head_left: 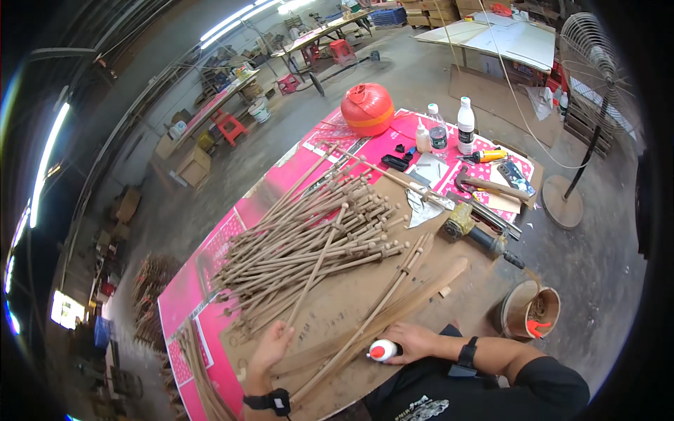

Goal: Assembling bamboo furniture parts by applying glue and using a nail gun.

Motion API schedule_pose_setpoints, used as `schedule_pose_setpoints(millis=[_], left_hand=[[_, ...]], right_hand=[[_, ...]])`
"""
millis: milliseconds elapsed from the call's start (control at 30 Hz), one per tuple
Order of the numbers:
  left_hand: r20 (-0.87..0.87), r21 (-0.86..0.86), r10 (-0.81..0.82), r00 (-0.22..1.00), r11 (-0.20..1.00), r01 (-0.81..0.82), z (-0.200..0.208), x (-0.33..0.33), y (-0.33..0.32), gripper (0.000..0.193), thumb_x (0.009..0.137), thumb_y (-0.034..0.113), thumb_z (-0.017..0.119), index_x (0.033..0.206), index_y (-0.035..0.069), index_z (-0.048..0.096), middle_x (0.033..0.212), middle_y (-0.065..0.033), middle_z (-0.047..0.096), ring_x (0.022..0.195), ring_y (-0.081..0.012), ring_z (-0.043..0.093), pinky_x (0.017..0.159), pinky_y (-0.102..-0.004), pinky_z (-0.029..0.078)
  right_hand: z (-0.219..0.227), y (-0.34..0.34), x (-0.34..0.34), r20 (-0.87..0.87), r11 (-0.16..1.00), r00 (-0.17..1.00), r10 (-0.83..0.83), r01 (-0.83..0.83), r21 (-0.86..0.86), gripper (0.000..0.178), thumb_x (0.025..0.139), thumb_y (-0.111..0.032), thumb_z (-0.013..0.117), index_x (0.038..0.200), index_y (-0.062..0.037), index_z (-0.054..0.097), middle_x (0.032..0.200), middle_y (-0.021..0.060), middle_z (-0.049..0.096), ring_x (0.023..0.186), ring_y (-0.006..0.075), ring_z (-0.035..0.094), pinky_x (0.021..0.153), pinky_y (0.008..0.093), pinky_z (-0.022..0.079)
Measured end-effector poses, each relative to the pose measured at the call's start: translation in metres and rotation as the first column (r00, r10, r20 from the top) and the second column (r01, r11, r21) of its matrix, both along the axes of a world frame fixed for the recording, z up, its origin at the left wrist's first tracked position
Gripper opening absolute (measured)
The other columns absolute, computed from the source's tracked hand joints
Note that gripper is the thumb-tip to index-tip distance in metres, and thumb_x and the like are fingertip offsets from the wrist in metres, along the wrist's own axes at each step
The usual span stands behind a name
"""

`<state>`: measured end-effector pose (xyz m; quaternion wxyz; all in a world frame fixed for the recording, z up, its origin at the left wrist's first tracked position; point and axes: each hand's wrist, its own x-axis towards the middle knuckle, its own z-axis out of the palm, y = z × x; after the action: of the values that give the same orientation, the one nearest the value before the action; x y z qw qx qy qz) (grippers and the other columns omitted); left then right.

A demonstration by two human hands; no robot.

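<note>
My left hand (pixel 272 345) is closed at the near end of a thin wooden rod (pixel 319 263) with a small knob at its far tip. The rod slants up over a big pile of similar knobbed rods (pixel 309 235) on the table. My right hand (pixel 413 342) wraps round a white squeeze bottle (pixel 382 351), whose red cap faces up toward me. Between my hands, a few long rods (pixel 361 328) lie side by side on brown cardboard (pixel 319 330), next to a flat wooden strip (pixel 421 289).
A pneumatic nail gun (pixel 467 226) and a hammer (pixel 491 186) lie on the right. Bottles (pixel 465 126) and a round red plastic bundle (pixel 367 110) stand at the far side. A bucket (pixel 530 309) and a standing fan (pixel 597 133) are beyond the right edge.
</note>
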<state>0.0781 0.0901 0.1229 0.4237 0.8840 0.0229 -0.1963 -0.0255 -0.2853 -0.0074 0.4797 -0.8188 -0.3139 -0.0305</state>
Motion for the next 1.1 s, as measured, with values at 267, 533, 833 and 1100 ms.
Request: schedule_pose_setpoints(millis=[267, 533, 833, 1100], left_hand=[[0.599, 0.477, -0.267, 0.755, 0.876, -0.070, 0.007, -0.061, 0.007, 0.024, 0.094, 0.024, 0.069, 0.107, 0.004, 0.069, 0.094, -0.0202, 0.063, 0.095, -0.0426, 0.061, 0.082, -0.0503, 0.049], [0.635, 0.305, -0.117, 0.763, 0.946, -0.110, -0.009, -0.091, -0.024, 0.023, 0.092, 0.018, 0.073, 0.111, 0.005, 0.068, 0.098, -0.0174, 0.065, 0.093, -0.0392, 0.061, 0.082, -0.0487, 0.048], [0.625, 0.379, -0.308, 0.717, 0.923, 0.066, -0.064, -0.077, -0.067, 0.017, 0.090, 0.018, 0.074, 0.100, 0.006, 0.070, 0.095, -0.0156, 0.066, 0.094, -0.0381, 0.062, 0.084, -0.0474, 0.048], [0.668, 0.288, -0.258, 0.698, 0.955, 0.078, -0.111, -0.073, -0.083, 0.014, 0.090, 0.019, 0.074, 0.099, 0.008, 0.071, 0.096, -0.0122, 0.067, 0.095, -0.0355, 0.061, 0.085, -0.0462, 0.048]], right_hand=[[-0.001, -0.003, -0.013, 0.007, 1.000, 1.000, -0.021, 0.021, 0.001, 0.059, 0.080, -0.040, 0.084, 0.125, -0.0060, 0.067, 0.106, 0.0152, 0.069, 0.102, 0.0349, 0.064, 0.091, 0.0432, 0.053], [-0.001, -0.003, -0.008, 0.137, 0.999, 0.990, -0.033, 0.027, 0.043, 0.057, 0.076, -0.035, 0.087, 0.121, -0.0060, 0.067, 0.108, 0.0149, 0.068, 0.100, 0.0358, 0.064, 0.087, 0.0436, 0.054], [0.000, -0.004, -0.011, 0.117, 0.998, 0.992, -0.047, 0.051, -0.033, 0.062, 0.073, -0.033, 0.090, 0.123, -0.0051, 0.065, 0.113, 0.0150, 0.070, 0.103, 0.0347, 0.066, 0.090, 0.0423, 0.056], [0.011, -0.002, -0.015, 0.094, 0.996, 0.993, -0.066, 0.071, -0.048, 0.058, 0.074, -0.032, 0.088, 0.122, -0.0085, 0.066, 0.110, 0.0125, 0.070, 0.101, 0.0343, 0.066, 0.090, 0.0429, 0.056]])
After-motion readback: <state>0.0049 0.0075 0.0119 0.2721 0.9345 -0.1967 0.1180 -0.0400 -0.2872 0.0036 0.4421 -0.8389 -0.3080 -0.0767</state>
